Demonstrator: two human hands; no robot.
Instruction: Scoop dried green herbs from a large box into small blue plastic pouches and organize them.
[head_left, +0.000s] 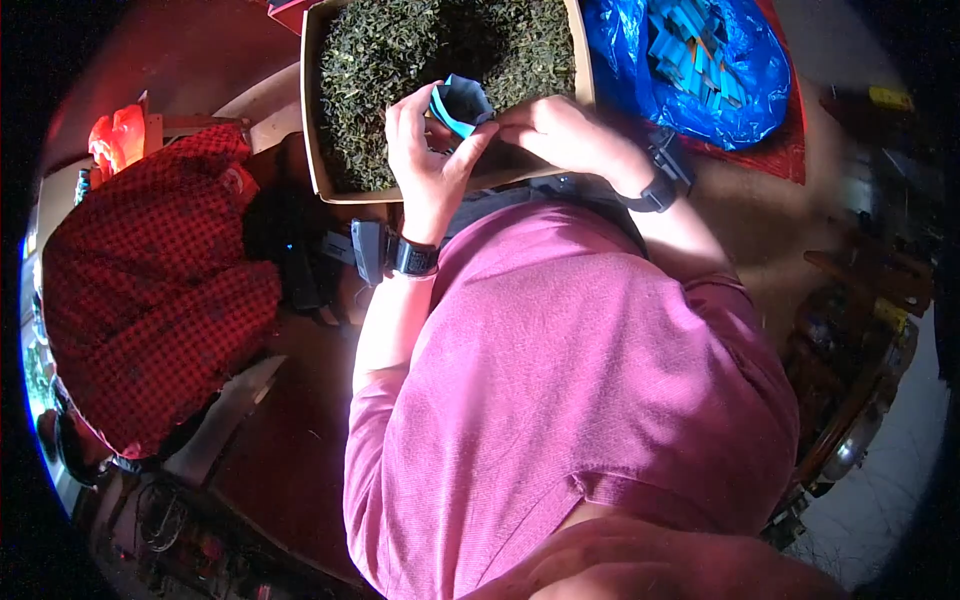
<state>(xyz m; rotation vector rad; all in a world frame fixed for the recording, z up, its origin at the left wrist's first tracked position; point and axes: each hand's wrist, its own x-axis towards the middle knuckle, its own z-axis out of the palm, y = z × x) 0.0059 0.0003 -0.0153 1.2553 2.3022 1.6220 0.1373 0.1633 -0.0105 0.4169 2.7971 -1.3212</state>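
A small blue packet (463, 105) with a pale lining is held by my left hand (427, 154), fingers and thumb around its sides. Its mouth gapes upward, and the inside looks dark. My right hand (559, 135) has its bent fingertips at the packet's right edge, by my left thumb. Whether they pinch the edge is hidden. Both hands are over the near part of a shallow cardboard box (309, 112) filled with dried, dark green leaves (367, 82) that look like loose tea. A dark hollow shows in the leaves behind the packet.
Right of the box, a blue plastic bag (761, 124) holds several blue packets (694, 56) on a red sheet (795, 161). To my left hangs a red and black checked cloth (165, 300), with a red plastic bag (118, 139) behind it. Wooden furniture (862, 390) stands at right.
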